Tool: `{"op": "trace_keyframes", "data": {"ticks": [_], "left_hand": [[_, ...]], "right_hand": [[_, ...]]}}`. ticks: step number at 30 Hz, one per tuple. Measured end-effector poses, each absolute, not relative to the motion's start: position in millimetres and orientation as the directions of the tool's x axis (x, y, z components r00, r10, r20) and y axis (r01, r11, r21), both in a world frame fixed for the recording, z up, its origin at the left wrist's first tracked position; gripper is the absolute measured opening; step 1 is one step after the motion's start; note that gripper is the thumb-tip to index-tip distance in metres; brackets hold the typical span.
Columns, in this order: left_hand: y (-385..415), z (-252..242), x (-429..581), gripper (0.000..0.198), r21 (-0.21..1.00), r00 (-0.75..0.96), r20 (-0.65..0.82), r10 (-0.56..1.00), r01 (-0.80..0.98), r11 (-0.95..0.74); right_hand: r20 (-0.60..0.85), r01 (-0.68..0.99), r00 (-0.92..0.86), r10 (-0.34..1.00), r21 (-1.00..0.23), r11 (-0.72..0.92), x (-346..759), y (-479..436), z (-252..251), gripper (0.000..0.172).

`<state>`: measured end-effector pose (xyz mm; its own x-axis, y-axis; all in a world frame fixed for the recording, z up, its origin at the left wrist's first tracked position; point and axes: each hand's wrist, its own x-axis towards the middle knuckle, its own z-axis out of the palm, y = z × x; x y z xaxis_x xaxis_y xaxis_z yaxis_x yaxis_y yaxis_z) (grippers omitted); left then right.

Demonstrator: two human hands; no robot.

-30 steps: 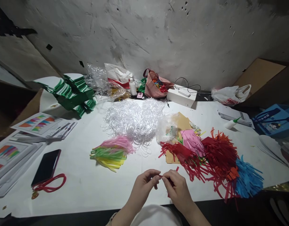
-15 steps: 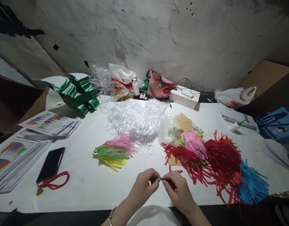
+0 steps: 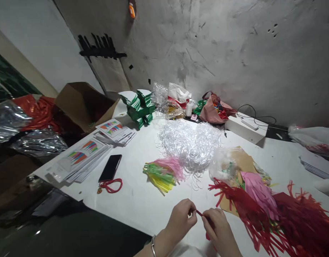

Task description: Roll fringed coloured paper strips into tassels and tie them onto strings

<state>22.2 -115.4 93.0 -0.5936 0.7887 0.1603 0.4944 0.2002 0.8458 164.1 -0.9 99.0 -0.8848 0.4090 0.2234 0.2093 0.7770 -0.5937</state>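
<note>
A thin twisted strip of red paper (image 3: 199, 213) stretches between my two hands, just above the table's front edge. My left hand (image 3: 182, 216), with a bracelet at the wrist, pinches one end between thumb and forefinger. Closed on the other end is my right hand (image 3: 219, 225); a bit of red paper shows below its fingers. Red fringed paper (image 3: 240, 203) lies to the right, beside pink fringe (image 3: 260, 192) and a dark red fringed heap (image 3: 306, 217). Beyond my left hand rests a bundle of pink, green and yellow fringe (image 3: 163, 175).
A tangle of clear-white string (image 3: 191, 142) covers the table's middle. At left are a phone (image 3: 110, 167), printed sheets (image 3: 81, 159) and stacked green-edged paper pieces (image 3: 139, 110). Along the wall stand a white bottle (image 3: 189, 108), a pink bag (image 3: 211, 110) and a white box (image 3: 246, 128).
My view has swung left, bringing a cardboard box and shiny bags into sight. My hands have moved slightly apart, and more of the red strip shows between them.
</note>
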Motion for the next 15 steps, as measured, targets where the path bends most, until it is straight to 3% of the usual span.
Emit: {"op": "trace_keyframes", "data": {"ticks": [1, 4, 6, 11, 15], "left_hand": [[-120, 88, 8, 0.015, 0.865, -0.63, 0.135, 0.765, 0.452, 0.219], [-139, 76, -60, 0.009, 0.917, -0.759, 0.001, 0.651, 0.26, 0.303], [-155, 67, -119, 0.013, 0.917, -0.824, -0.095, 0.558, 0.146, 0.372], [-185, 41, -247, 0.017, 0.879, -0.86, -0.189, 0.475, 0.068, 0.473], [-187, 27, -283, 0.014, 0.85, -0.867, -0.222, 0.446, 0.052, 0.524]], "right_hand": [[0.245, 0.207, -0.874, 0.419, -0.591, 0.779, 158, -3, 94, 0.01], [0.329, 0.242, -0.811, 0.484, -0.564, 0.789, 144, -8, 82, 0.03], [0.354, 0.28, -0.782, 0.513, -0.537, 0.796, 139, -10, 74, 0.035], [0.315, 0.35, -0.79, 0.526, -0.471, 0.809, 139, -20, 52, 0.033], [0.266, 0.366, -0.814, 0.516, -0.454, 0.812, 146, -33, 28, 0.033]]}}
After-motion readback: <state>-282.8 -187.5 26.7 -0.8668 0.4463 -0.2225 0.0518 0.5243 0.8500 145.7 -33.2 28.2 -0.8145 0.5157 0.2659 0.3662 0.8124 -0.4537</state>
